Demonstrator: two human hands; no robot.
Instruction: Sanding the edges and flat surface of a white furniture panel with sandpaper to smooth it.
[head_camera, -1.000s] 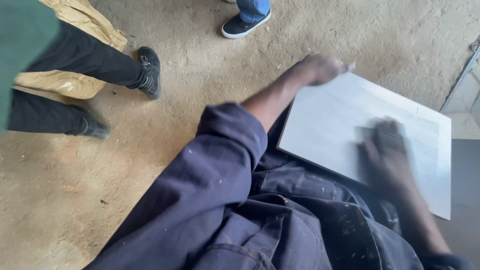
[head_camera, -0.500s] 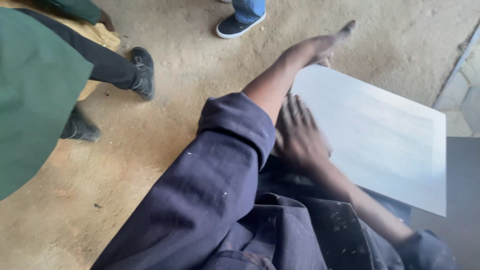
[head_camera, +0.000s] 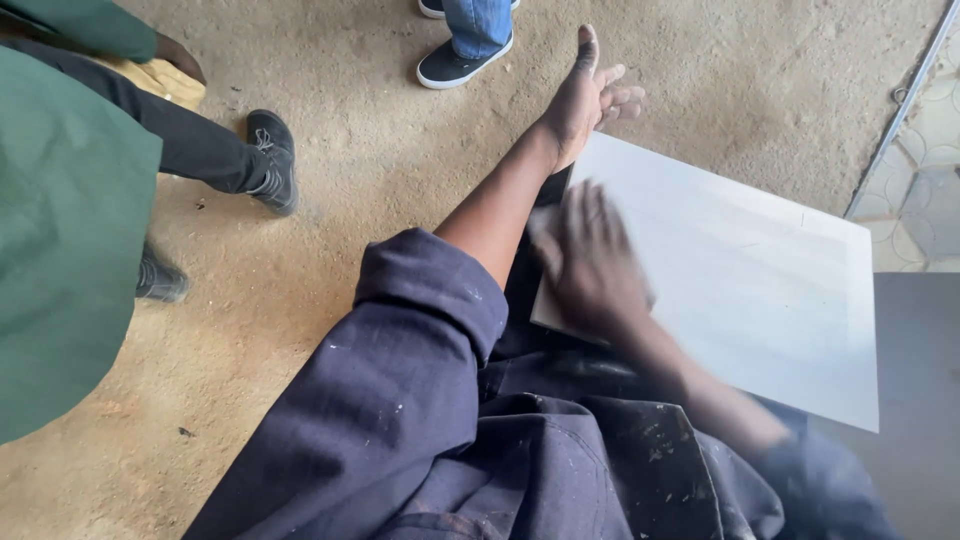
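The right hand has slid further along the pale tile, spread flat at its lower-left edge; the left hand steadies the top corner, fingers loosely curled. The tile lies uncut across the lap.

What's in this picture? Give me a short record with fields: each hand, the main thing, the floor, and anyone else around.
left hand: open, stretched out past the far corner of the tile, holding nothing
right hand: flat on the tile's near corner, blurred
main thing: white square tile, lying across the person's lap
clothing: dark blue work overalls, paint-flecked
floor: sandy concrete floor
others: person in green top; black shoe; dark sneaker
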